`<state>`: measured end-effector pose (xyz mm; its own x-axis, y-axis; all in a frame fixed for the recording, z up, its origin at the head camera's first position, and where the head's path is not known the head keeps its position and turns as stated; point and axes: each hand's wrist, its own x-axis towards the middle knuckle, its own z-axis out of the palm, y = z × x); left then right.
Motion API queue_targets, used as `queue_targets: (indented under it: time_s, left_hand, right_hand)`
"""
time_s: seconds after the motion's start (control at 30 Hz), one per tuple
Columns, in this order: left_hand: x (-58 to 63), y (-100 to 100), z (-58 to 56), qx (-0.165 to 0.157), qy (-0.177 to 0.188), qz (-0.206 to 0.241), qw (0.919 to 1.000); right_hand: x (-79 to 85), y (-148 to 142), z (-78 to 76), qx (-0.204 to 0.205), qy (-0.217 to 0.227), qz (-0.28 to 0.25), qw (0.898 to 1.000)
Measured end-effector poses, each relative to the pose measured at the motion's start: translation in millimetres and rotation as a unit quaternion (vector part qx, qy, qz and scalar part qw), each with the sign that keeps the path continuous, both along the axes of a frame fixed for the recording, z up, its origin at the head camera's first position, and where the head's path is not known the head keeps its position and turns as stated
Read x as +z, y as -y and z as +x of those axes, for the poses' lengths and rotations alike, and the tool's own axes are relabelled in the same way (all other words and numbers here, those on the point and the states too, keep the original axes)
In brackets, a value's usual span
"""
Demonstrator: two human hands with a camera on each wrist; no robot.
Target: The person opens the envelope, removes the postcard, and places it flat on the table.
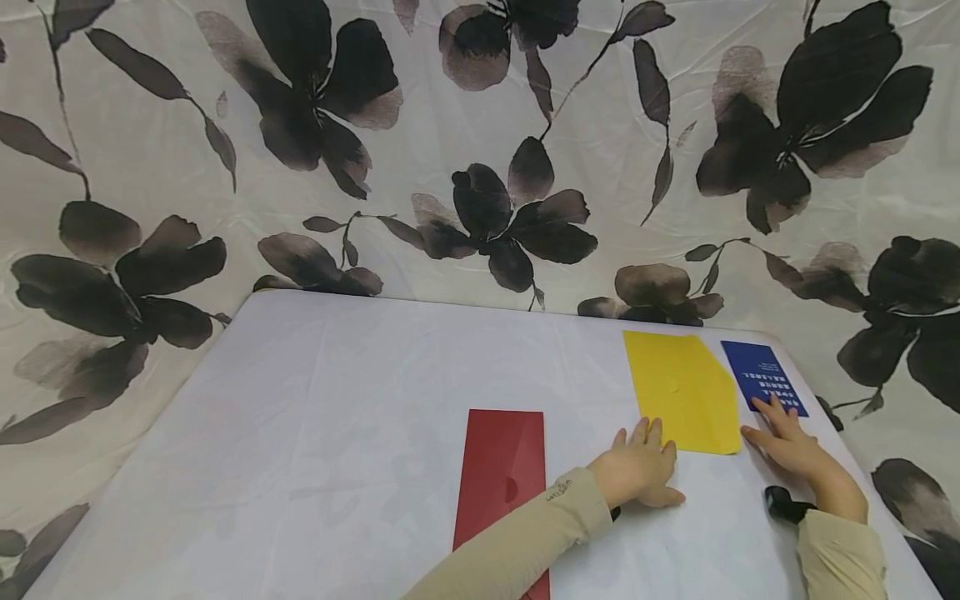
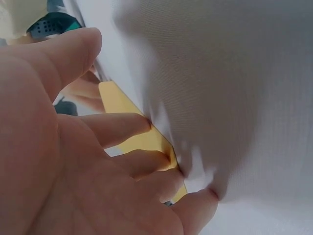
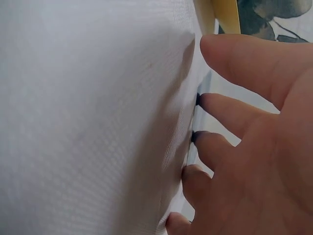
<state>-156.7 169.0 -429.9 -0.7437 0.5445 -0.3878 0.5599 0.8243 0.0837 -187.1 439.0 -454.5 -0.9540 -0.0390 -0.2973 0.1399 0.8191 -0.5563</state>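
Observation:
A yellow envelope [image 1: 678, 387] lies flat toward the right of the white table, and my left hand [image 1: 640, 467] has its fingers spread at the near-left corner. In the left wrist view, fingertips [image 2: 142, 123] of that hand meet the edge of the yellow envelope [image 2: 129, 105]. To the right is a blue card [image 1: 761, 371] with white printing. My right hand [image 1: 795, 450] rests its fingertips on the card's near edge, fingers extended, thumb pointing toward the yellow envelope. A red envelope [image 1: 502, 475] lies left of my left hand, partly hidden under the forearm.
The table [image 1: 315, 450] is covered in white cloth. Beyond its far edge hangs or spreads a pale fabric [image 1: 420, 108] with dark flower prints. A black wrist strap piece [image 1: 786, 505] shows at my right wrist.

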Motion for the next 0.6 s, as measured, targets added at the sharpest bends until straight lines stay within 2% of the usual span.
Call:
queue_targets:
  time_s: [0.37, 0.6]
  left_hand:
    - [-1.1, 0.7, -1.6, -0.005, 0.006, 0.0, 1.0]
    - [-0.4, 6.5, -6.7, -0.02, 0.012, 0.025, 0.9994]
  right_hand:
    - [2.9, 1.7, 1.3, -0.001, -0.001, -0.007, 1.0]
    - [6.5, -1.1, 2.7, -0.006, 0.0, -0.022, 1.0]
